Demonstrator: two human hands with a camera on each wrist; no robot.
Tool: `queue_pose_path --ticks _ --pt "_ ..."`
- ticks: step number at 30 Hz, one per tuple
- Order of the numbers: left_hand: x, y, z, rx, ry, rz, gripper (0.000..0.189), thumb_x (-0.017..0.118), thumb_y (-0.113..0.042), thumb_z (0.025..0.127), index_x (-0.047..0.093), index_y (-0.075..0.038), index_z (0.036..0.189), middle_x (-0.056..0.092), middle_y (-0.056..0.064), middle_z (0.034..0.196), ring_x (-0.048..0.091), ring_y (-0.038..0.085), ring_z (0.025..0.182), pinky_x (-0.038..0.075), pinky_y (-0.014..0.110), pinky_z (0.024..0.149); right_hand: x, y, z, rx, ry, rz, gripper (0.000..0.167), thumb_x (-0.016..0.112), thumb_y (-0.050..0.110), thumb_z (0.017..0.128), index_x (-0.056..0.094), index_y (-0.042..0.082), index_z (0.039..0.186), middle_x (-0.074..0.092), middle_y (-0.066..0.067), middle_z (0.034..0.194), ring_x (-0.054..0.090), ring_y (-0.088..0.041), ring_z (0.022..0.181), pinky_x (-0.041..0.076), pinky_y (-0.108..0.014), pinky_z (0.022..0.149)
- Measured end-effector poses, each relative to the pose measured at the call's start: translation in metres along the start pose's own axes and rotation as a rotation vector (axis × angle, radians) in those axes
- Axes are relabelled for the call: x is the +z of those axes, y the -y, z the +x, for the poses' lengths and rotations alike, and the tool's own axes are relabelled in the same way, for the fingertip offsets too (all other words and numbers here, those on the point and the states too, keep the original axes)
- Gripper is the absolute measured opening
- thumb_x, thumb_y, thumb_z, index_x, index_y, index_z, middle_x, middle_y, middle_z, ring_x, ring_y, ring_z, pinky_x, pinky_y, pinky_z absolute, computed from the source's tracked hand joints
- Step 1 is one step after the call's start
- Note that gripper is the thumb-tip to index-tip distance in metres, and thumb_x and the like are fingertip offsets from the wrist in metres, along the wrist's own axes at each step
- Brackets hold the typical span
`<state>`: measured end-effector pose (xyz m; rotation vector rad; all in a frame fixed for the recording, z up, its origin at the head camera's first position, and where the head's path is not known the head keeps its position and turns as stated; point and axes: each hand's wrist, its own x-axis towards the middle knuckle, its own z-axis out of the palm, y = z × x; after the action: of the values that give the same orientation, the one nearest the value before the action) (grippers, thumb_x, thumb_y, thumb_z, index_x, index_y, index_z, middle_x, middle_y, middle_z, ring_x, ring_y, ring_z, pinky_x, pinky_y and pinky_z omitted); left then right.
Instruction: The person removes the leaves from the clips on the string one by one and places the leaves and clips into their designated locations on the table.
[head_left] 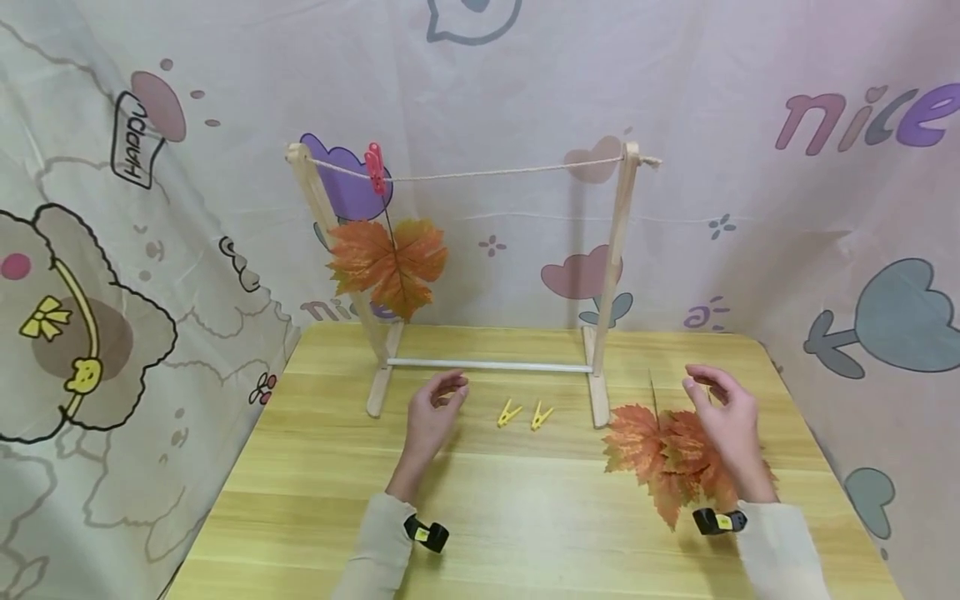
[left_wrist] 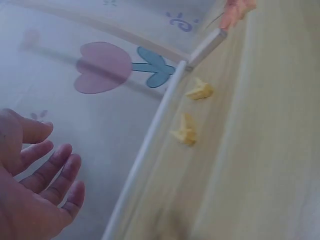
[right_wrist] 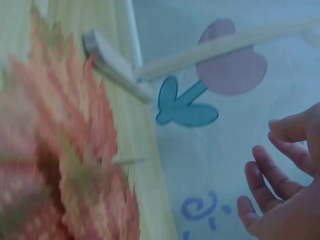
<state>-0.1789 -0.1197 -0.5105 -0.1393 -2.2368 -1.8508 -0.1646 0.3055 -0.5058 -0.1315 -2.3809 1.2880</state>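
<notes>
A person's left hand (head_left: 435,412) and right hand (head_left: 735,418) are hovering empty, fingers loosely curved and half open, near two yellow mini clothespins (head_left: 503,418) and loose orange artificial maple leaves (head_left: 671,454) respectively, both lying on a wood-grain table (head_left: 510,517). A pink clothespin (head_left: 376,169) is holding another maple leaf (head_left: 393,262) on a rope (head_left: 510,172); pinching the thin stem (head_left: 653,396) would probably be protecting each blade, while the backdrop (head_left: 487,92) is reading "nice"

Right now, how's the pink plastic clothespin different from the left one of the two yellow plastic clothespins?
The pink plastic clothespin is up on the thin beige rope; the left yellow plastic clothespin lies on the yellowish wood-grain table. The pink one holds an orange lobed leaf by its stem; the yellow one holds nothing. Both are clips.
</notes>
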Motion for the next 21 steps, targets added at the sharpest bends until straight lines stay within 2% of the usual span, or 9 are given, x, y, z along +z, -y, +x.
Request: queue_pose_path --ticks 3,6,10,15,19,21 --pt "-0.006 0.004 0.005 0.057 -0.02 0.003 0.026 0.07 0.001 0.095 0.068 0.002 0.121 0.072 0.022 0.112 0.067 0.037 0.106 0.057 0.037 0.083 0.004 0.005 -0.001 -0.035 0.005 0.04 0.029 0.065 0.011 0.102 0.068 -0.001 0.128 0.066 -0.02 0.124 0.057 -0.005 0.111 0.04 -0.011 0.097" --pt "-0.013 0.002 0.007 0.102 -0.024 -0.011 0.027 0.071 -0.002 0.096 0.069 0.001 0.123 0.072 0.02 0.113 0.068 0.032 0.105 0.057 0.033 0.083 0.009 0.011 -0.001 -0.067 0.006 0.077 0.028 0.065 0.007 0.101 0.067 -0.003 0.127 0.066 -0.023 0.124 0.059 -0.008 0.11 0.041 -0.01 0.097" --pt "-0.021 -0.004 0.006 0.098 -0.034 -0.031 0.028 0.071 -0.003 0.096 0.068 0.001 0.124 0.071 0.019 0.114 0.067 0.03 0.106 0.056 0.028 0.083 0.017 0.024 -0.003 -0.095 0.01 0.135 0.027 0.066 0.004 0.1 0.067 -0.004 0.126 0.067 -0.022 0.122 0.061 -0.006 0.108 0.044 -0.012 0.098" --pt "-0.03 -0.011 0.005 0.086 -0.057 -0.039 0.03 0.068 0.003 0.096 0.066 0.005 0.126 0.069 0.025 0.118 0.064 0.039 0.11 0.052 0.024 0.084 0.025 0.041 -0.006 -0.147 0.045 0.189 0.027 0.067 0.005 0.099 0.068 -0.002 0.125 0.069 -0.02 0.12 0.062 -0.005 0.108 0.047 -0.016 0.099" --pt "-0.036 -0.018 0.005 0.112 -0.072 -0.037 0.031 0.065 0.008 0.096 0.063 0.011 0.126 0.067 0.03 0.119 0.061 0.046 0.113 0.052 0.023 0.085 0.034 0.051 -0.006 -0.174 0.066 0.221 0.027 0.068 0.006 0.099 0.069 -0.001 0.125 0.07 -0.018 0.12 0.064 -0.009 0.109 0.049 -0.019 0.099" --pt "-0.039 -0.022 0.004 0.121 -0.083 -0.036 0.03 0.066 0.007 0.096 0.064 0.01 0.126 0.068 0.027 0.118 0.062 0.043 0.112 0.052 0.023 0.085 0.039 0.054 -0.007 -0.18 0.078 0.247 0.027 0.068 0.004 0.098 0.068 -0.001 0.125 0.07 -0.019 0.12 0.065 -0.013 0.11 0.049 -0.019 0.099"
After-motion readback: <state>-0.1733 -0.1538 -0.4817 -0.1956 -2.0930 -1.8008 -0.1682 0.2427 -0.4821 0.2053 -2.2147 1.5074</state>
